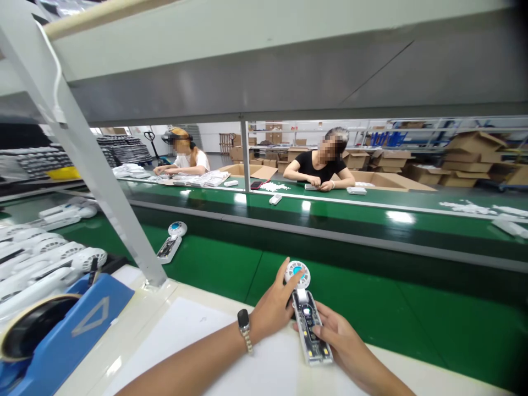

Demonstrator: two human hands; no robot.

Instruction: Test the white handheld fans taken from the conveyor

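A white handheld fan [303, 297] with a round slotted head and blue centre is held in front of me, over the near edge of the green belt. Its body is uncovered, showing a dark circuit board [310, 324] with a small lit spot and yellowish parts. My left hand [270, 308] grips the fan near its head, one finger across the round grille. Wrapped around the lower body is my right hand [340, 335], its thumb lying on the board. A similar fan [168, 247] with its board exposed lies on the belt to the left.
A white sheet [185, 352] covers part of my bench beside a blue tape dispenser [78, 335]. Many white fans [45, 258] are piled at the left. A slanted grey post [103, 148] stands nearby. Across the green belt [350, 297], two people sit working.
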